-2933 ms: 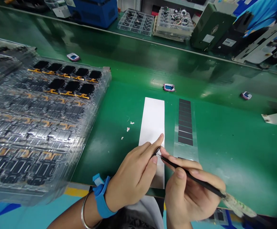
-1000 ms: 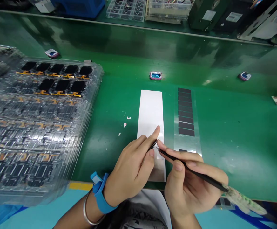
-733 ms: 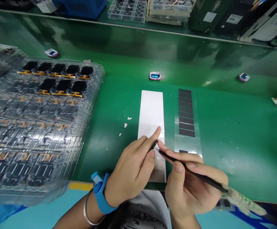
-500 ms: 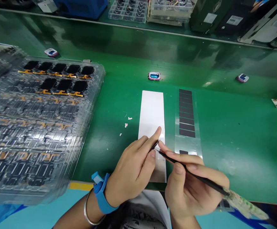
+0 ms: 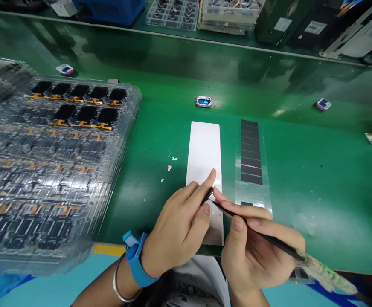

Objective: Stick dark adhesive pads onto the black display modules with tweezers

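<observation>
My left hand pinches a small dark part between thumb and forefinger, over the near end of a white paper strip. My right hand grips black tweezers, whose tips touch the small part. A blue wrist strap and a metal bangle sit on my left wrist. To the right of the white strip lies a clear film strip that carries several dark rectangular pads.
A stack of clear plastic trays with black parts on orange flex cables fills the left of the green bench. Three small pink-and-blue pieces lie farther back. More trays and equipment line the far edge.
Both hands stay pinched together over the white strip with only slight shifts. The view has moved a little since the oldest frame.
</observation>
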Demonstrator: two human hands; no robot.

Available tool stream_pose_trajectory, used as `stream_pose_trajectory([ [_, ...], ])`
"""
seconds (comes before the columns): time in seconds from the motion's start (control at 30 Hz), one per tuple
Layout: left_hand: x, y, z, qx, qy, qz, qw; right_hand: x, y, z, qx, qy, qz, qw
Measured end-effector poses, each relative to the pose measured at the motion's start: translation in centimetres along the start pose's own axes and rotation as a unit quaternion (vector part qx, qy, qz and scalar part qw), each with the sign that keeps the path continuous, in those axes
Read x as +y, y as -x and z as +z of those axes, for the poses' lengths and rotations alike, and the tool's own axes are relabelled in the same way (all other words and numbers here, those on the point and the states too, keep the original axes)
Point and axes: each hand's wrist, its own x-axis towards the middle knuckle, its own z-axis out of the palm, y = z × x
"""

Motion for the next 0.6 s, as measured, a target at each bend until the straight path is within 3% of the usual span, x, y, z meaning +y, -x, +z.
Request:
stream_pose_trajectory([
  [0.6, -0.03, -0.31, 0.18, 0.030, -0.091, 0.043, 0.994, 0.06, 0.26, -0.02, 0.005, 0.021, -0.012, 1.000],
])
